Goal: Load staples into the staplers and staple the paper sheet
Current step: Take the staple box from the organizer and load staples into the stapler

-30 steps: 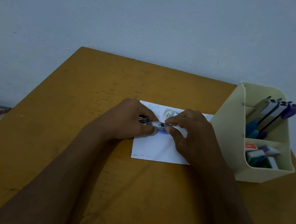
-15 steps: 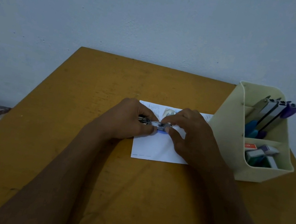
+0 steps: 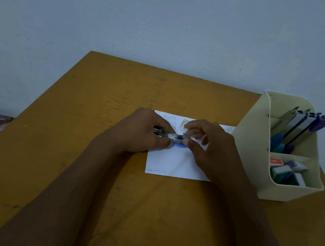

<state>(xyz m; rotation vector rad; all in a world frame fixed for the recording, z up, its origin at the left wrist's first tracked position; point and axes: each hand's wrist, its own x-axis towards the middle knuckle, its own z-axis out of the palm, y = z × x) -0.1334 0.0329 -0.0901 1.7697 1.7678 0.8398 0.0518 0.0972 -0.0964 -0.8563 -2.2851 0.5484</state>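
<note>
the small stapler [image 3: 176, 139] lies crosswise between the two hands, held just above the paper sheet [image 3: 174, 164] near the middle of the brown table [image 3: 93, 175]. the left hand [image 3: 144, 133] grips the stapler's left end, fingers curled over the top and the thumb along the near side, so only the metal middle and the blue right end show. the right hand [image 3: 213, 150] meets it from the other side: thumb tip under the blue end and forefinger bent down from above, the two pinching at a small grey piece on the stapler's right end (too blurred to say what it is). its other fingers are loosely curled and lifted off the paper. the sheet lies flat, its printed far edge showing beyond the knuckles, its right corner running behind the cream organizer [image 3: 248, 153] that stands at the table's right edge. the organizer's back compartment holds more staplers [image 3: 298, 128] standing upright, the front one small boxes [image 3: 286, 170].

compared with half a second ago, the right hand's fingers are spread wider and raised, with a gap now open between forefinger and the rest; then they were bunched close against the stapler. the left hand, the stapler and the paper sit where they were.
</note>
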